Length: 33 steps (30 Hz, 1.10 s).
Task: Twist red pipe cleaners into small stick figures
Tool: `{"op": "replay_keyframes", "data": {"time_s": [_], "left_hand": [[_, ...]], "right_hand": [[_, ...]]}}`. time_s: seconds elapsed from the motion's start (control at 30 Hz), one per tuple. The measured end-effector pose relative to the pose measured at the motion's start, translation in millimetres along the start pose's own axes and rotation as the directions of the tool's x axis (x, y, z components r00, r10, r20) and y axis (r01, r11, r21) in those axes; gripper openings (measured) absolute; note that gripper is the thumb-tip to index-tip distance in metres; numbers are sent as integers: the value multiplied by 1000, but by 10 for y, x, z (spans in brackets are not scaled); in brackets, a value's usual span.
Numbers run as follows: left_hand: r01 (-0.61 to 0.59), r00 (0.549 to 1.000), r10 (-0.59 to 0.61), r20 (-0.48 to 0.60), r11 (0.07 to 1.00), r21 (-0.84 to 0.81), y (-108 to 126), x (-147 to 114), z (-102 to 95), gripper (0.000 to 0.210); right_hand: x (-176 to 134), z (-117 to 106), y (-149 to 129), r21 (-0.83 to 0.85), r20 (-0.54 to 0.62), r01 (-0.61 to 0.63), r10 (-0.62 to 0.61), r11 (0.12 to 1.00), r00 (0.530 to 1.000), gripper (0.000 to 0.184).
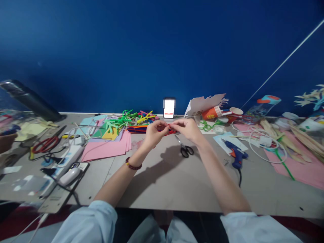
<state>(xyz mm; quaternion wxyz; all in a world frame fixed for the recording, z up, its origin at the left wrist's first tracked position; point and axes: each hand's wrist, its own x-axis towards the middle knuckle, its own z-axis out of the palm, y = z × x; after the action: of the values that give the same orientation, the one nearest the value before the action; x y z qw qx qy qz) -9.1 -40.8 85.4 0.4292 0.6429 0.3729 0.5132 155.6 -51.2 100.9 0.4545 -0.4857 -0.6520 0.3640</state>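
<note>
Both hands meet above the table in the centre, fingertips pinched close together. Between them is a small red piece that looks like a pipe cleaner (171,131), mostly hidden by the fingers. My left hand (155,133) is closed on its left side, and my right hand (189,129) pinches it from the right. Just below the right hand lies a pair of black-handled scissors (186,150). Behind the left hand rests a bundle of red, purple and orange pipe cleaners (138,129). A lit phone (168,108) stands upright beyond the fingers.
Left are green pipe cleaner shapes (121,119), pink paper (105,151), a power strip (64,165), a white mouse (70,175) and a dark bottle (31,99). Right are a blue glue gun (235,153), paper cups (212,112) and a white cable (253,148). Another person's hand (7,141) shows far left.
</note>
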Motion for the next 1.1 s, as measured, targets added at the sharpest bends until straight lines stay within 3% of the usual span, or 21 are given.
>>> {"op": "replay_keyframes", "data": {"time_s": [0.13, 0.37, 0.53, 1.1], "left_hand": [[-26, 999, 26, 22, 999, 42, -9, 1, -13, 15], [-102, 995, 100, 25, 987, 124, -9, 3, -27, 14], [-143, 990, 144, 5, 978, 152, 15, -3, -28, 15], [-29, 997, 31, -69, 999, 20, -32, -9, 21, 12]], "right_hand": [[-3, -8, -4, 123, 53, -53, 46, 991, 998, 20], [-25, 3, -23, 162, 48, -79, 72, 984, 996, 21], [-21, 25, 7, 91, 14, -41, 40, 995, 999, 20], [-91, 82, -153, -289, -69, 166, -193, 943, 979, 19]]}}
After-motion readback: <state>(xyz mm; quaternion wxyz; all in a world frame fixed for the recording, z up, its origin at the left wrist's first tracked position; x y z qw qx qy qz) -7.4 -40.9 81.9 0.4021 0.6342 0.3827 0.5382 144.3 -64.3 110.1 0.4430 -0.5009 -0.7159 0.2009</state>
